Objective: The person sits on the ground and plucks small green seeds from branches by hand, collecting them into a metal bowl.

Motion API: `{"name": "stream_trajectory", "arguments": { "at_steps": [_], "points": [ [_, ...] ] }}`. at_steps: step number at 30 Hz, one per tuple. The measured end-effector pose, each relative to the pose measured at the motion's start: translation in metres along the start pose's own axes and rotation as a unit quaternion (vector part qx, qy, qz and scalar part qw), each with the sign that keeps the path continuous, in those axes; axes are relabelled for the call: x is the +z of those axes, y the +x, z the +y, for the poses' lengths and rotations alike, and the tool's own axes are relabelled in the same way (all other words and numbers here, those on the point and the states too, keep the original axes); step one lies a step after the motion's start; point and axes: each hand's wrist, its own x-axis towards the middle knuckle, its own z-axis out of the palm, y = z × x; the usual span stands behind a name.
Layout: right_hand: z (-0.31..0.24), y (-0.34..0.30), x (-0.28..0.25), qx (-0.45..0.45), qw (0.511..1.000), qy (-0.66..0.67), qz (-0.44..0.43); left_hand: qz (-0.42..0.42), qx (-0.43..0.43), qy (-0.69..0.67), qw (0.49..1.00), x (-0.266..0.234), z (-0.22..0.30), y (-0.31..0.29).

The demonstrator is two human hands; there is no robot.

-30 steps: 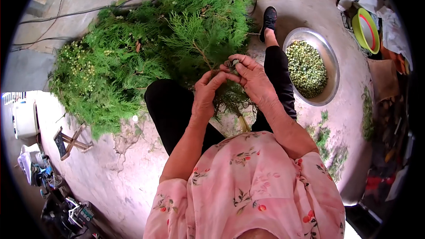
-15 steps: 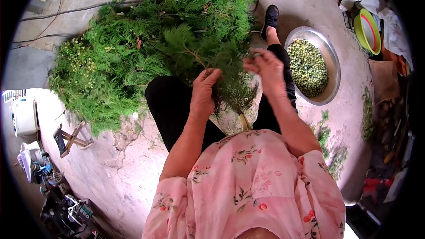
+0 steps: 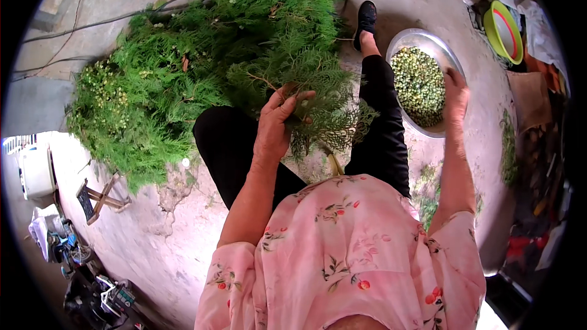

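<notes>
My left hand (image 3: 276, 123) grips a green feathery branch (image 3: 312, 85) held over my lap, between my black trouser legs. My right hand (image 3: 455, 95) is stretched out to the right over the near rim of a round metal bowl (image 3: 441, 56) filled with small green berries (image 3: 419, 85); its fingers point down into the bowl and I cannot tell if it holds anything. A big heap of green branches (image 3: 183, 79) lies on the ground in front of me and to the left.
The floor is pale cracked concrete (image 3: 165, 220). A green and yellow plastic basin (image 3: 502, 29) stands at the far right among cloths. A small folding stool (image 3: 95, 198) lies at the left, with a white container (image 3: 35, 171) and clutter beyond it. Loose green bits are scattered at the right.
My right hand left the branch and swung right to the bowl of berries. My left hand stayed on the branch.
</notes>
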Motion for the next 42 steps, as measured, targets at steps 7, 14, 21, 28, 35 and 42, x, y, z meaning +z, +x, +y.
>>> {"name": "stream_trajectory", "arguments": {
  "at_steps": [7, 14, 21, 28, 35, 42],
  "points": [
    [-0.161, -0.096, 0.077, 0.037, 0.890, 0.366, -0.270, -0.007, 0.009, 0.016, 1.000, -0.002, -0.009, -0.002],
    [-0.166, -0.125, 0.108, -0.201, 0.896, 0.224, -0.326, 0.003, 0.061, 0.078, 0.995, -0.008, -0.016, -0.003],
    [-0.161, -0.141, 0.119, -0.202, 0.915, 0.167, -0.307, 0.028, 0.114, 0.099, 0.988, -0.008, -0.028, 0.000],
    [-0.169, -0.141, 0.110, 0.192, 0.860, 0.323, -0.345, 0.047, 0.080, 0.073, 0.993, 0.001, -0.034, 0.005],
    [-0.156, -0.146, 0.114, 0.252, 0.848, 0.361, -0.294, 0.051, 0.089, 0.072, 0.992, 0.010, -0.048, 0.014],
    [-0.162, -0.142, 0.122, 0.255, 0.873, 0.331, -0.251, 0.063, 0.113, 0.120, 0.984, 0.018, -0.051, 0.019]
  ]
}}
